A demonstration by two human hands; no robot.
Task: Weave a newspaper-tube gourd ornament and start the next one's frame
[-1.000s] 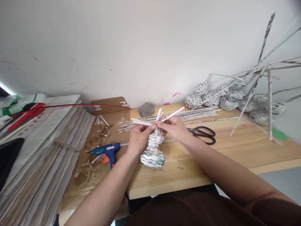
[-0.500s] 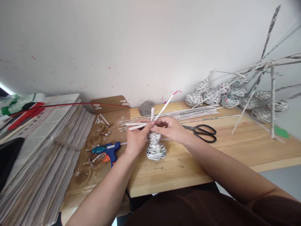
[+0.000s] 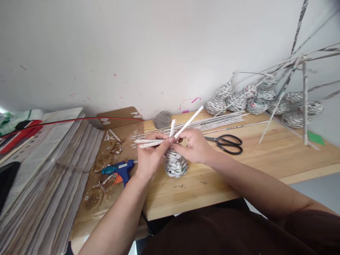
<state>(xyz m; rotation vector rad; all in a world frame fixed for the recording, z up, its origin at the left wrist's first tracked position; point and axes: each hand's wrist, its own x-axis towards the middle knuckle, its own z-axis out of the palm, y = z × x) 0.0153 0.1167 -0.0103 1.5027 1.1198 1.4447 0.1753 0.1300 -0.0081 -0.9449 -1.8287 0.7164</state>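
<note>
Left hand (image 3: 151,156) and right hand (image 3: 198,147), fingers (image 3: 166,144) tight on paper rods (image 3: 190,121) atop woven bulb (image 3: 176,166), inside hidden

Soft, fairly bright light is washing the wall (image 3: 127,49); glare is clipping at the far-left edge. Wide lens is stretching the newspaper stack (image 3: 60,177). Top-right corner is vignetting, dark shirt (image 3: 212,232) is losing detail.
</note>
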